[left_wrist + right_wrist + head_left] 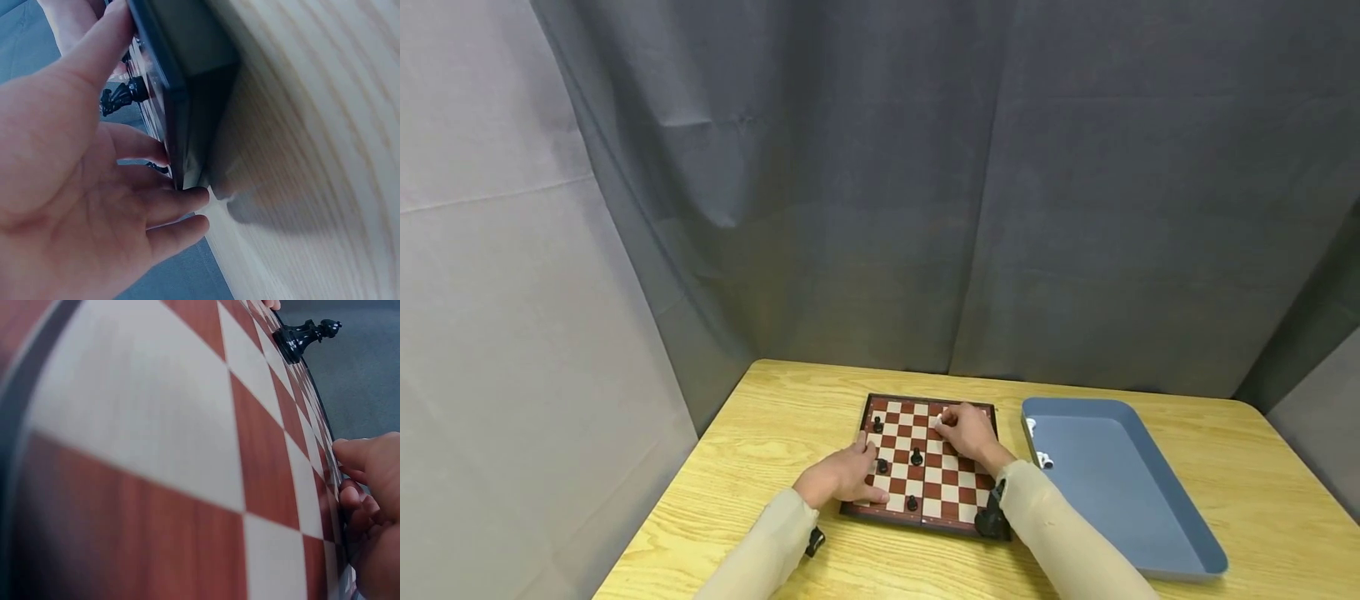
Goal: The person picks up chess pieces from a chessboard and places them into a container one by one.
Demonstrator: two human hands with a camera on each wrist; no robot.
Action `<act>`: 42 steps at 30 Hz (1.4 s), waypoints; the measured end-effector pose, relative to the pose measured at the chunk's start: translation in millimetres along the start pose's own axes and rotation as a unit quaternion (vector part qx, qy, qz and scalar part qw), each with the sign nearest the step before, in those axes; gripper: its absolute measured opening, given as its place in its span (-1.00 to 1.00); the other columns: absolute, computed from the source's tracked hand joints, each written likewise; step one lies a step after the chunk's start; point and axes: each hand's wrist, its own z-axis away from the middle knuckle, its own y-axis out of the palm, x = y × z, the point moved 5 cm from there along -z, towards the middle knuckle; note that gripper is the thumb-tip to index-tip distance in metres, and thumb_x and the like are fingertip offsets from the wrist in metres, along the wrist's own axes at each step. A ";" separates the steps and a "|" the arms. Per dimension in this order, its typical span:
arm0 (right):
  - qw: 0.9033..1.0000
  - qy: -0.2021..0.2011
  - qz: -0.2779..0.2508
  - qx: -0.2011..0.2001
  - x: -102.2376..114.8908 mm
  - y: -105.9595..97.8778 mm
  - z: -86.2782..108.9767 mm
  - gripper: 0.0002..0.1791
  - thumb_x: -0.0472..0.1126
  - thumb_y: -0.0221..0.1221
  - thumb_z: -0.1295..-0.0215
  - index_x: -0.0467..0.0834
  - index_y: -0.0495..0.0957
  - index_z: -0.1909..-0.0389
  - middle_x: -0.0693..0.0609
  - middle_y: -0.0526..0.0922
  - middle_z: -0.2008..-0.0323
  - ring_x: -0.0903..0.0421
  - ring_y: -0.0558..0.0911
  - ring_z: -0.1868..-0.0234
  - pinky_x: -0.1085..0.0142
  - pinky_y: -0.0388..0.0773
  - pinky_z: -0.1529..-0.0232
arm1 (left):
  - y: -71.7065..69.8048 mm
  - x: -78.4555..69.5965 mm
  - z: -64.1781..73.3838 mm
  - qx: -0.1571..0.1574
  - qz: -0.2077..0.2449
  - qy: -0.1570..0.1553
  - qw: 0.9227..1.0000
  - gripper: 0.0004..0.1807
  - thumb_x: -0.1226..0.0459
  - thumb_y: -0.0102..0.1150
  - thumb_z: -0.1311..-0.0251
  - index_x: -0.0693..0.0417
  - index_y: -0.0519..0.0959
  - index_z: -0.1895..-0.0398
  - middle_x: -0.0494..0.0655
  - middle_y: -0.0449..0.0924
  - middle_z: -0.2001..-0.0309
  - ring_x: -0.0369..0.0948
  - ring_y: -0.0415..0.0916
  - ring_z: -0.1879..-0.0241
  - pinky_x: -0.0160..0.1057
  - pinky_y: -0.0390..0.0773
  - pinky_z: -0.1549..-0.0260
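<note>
Head view: a white piece (937, 422) is pinched by the right hand (967, 431) at the far part of the chessboard (951, 493), just right of its fold; whether the board is touched by it cannot be told. The left hand (846, 473) is laid with fingers relaxed along the board's left edge, its thumb on top. Four black pieces (917, 457) are seen on the left half. Other white pieces (1045, 460) are held in the blue-grey tray (1131, 483), right of it on the counter (805, 383).
</note>
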 end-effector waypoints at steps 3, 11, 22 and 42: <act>1.000 0.003 -0.020 0.001 1.4 -0.7 1.7 -0.89 -0.13 0.26 -0.24 -0.10 0.65 0.32 0.09 0.59 0.38 0.16 0.52 0.41 0.13 0.49 0.29 | 0.4 1.6 -0.4 0.001 0.001 0.001 1.000 0.03 -0.25 0.10 -0.11 0.25 0.06 -0.45 0.22 -0.17 -0.46 0.01 0.06 -0.38 -0.12 0.28 -0.22; 0.998 0.014 -0.057 0.006 -3.4 -3.6 4.9 -0.88 -0.15 0.26 -0.24 -0.13 0.65 0.31 0.08 0.62 0.42 0.18 0.54 0.44 0.18 0.51 0.35 | 2.7 3.0 -3.3 0.003 0.005 0.001 1.000 0.06 -0.27 0.09 -0.10 0.25 0.02 -0.46 0.22 -0.19 -0.47 0.01 0.02 -0.39 -0.11 0.31 -0.20; 0.997 0.006 -0.068 0.024 -6.2 -7.9 4.5 -0.95 -0.21 0.28 -0.20 -0.11 0.63 0.37 0.12 0.59 0.47 0.20 0.52 0.46 0.24 0.48 0.38 | 0.8 1.7 -2.4 0.003 0.001 0.008 1.000 0.05 -0.26 0.09 -0.11 0.26 0.04 -0.45 0.24 -0.17 -0.46 0.01 0.03 -0.39 -0.12 0.34 -0.17; 0.993 -0.010 -0.113 0.042 -6.7 -40.3 21.6 -0.90 -0.28 0.21 -0.26 -0.23 0.60 0.27 0.03 0.58 0.42 0.15 0.54 0.45 0.27 0.49 0.47 | 0.6 3.7 -3.1 0.001 0.010 0.008 1.000 0.03 -0.25 0.08 -0.13 0.27 0.05 -0.44 0.24 -0.19 -0.46 0.02 0.04 -0.38 -0.08 0.28 -0.22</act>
